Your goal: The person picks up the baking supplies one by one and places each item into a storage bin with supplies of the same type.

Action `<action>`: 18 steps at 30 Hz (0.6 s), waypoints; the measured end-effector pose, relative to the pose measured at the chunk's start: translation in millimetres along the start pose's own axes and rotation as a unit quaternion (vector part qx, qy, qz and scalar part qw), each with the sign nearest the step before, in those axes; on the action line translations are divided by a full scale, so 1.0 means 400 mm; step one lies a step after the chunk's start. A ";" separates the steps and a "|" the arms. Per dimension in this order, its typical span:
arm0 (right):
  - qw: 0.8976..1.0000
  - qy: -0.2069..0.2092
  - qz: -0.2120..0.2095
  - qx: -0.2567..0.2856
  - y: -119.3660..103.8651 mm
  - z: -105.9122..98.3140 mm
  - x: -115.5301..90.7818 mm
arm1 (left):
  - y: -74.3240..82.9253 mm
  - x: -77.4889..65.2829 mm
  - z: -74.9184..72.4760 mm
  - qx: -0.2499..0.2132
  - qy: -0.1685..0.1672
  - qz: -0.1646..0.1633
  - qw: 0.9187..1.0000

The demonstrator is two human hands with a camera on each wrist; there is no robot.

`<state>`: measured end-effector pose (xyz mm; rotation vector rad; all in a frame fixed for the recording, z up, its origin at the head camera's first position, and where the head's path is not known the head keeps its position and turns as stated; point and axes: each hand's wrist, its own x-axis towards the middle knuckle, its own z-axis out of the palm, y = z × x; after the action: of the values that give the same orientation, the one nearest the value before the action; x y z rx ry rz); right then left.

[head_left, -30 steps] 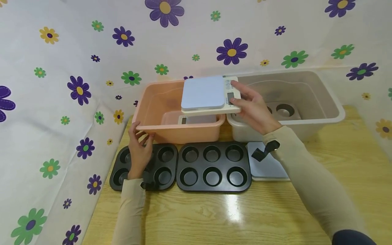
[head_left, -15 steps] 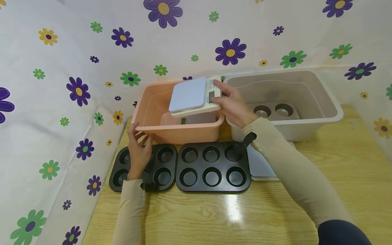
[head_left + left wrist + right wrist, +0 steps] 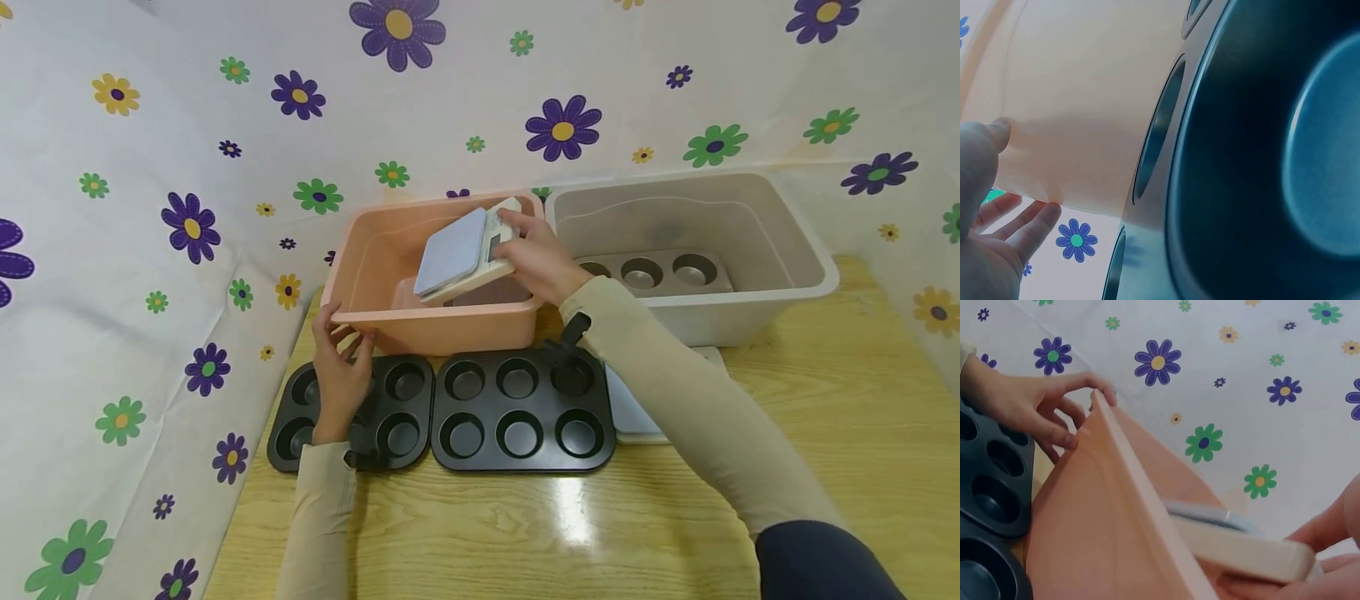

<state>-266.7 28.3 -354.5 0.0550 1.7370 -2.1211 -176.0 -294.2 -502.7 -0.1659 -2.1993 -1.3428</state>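
My right hand grips a white kitchen scale with a pale blue top by its display end. The scale is tilted, its far end dipping into the pink plastic bin. In the right wrist view the scale shows edge-on past the bin's rim, with the right fingers beneath it. My left hand holds the bin's front left corner, thumb on the front wall and fingers around the side, as the left wrist view shows of the hand. Another scale in the bin is mostly hidden.
A beige bin at the right contains a muffin tin. Two dark muffin tins, one left and one in the middle, lie before the pink bin. Another blue-topped scale lies partly under my right forearm.
My right hand has brought the scale leftward and lower, from above the bins' rims into the pink bin's opening, tilting it more. My left hand has stayed at the corner.
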 end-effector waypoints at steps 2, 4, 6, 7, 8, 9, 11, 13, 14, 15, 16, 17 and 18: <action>1.000 0.002 0.005 -0.002 0.001 0.016 0.008 | -0.001 0.000 -0.001 0.000 0.001 0.000 1.000; 1.000 0.006 0.006 -0.008 0.003 0.029 0.014 | -0.001 0.000 -0.001 -0.001 0.002 -0.002 1.000; 1.000 0.011 0.006 -0.016 0.009 0.038 0.021 | -0.002 0.001 0.001 -0.002 0.002 -0.004 1.000; 1.000 0.014 0.008 -0.021 0.012 0.042 0.024 | -0.002 0.000 0.002 -0.003 0.001 -0.004 1.000; 0.999 0.016 0.010 -0.027 0.015 0.045 0.026 | -0.002 0.000 0.003 -0.004 0.001 -0.004 1.000; 0.999 0.017 0.014 -0.032 0.018 0.048 0.028 | -0.002 0.000 0.004 -0.003 0.001 -0.003 1.000; 0.998 0.023 0.022 -0.046 0.025 0.052 0.033 | -0.003 -0.001 0.005 -0.003 0.000 -0.002 1.000; 0.997 0.025 0.028 -0.061 0.030 0.055 0.038 | -0.003 -0.001 0.003 -0.003 0.000 0.000 1.000; 0.997 0.025 0.030 -0.067 0.033 0.055 0.040 | -0.002 -0.001 0.002 -0.002 0.001 0.000 1.000; 0.996 0.027 0.032 -0.076 0.035 0.054 0.042 | -0.003 0.000 0.001 -0.002 0.001 0.002 1.000; 0.995 0.030 0.034 -0.088 0.037 0.053 0.045 | -0.003 0.001 0.000 -0.001 0.001 0.002 1.000; 0.994 0.031 0.035 -0.097 0.039 0.052 0.047 | -0.002 0.001 0.000 0.000 0.001 0.002 1.000; 0.993 0.033 0.036 -0.108 0.040 0.050 0.048 | -0.002 0.001 -0.001 0.001 0.001 0.002 1.000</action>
<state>-274.9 1.7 -370.2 0.1273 1.9614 -1.8897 -176.6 -295.1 -502.8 -0.1677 -2.1973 -1.3377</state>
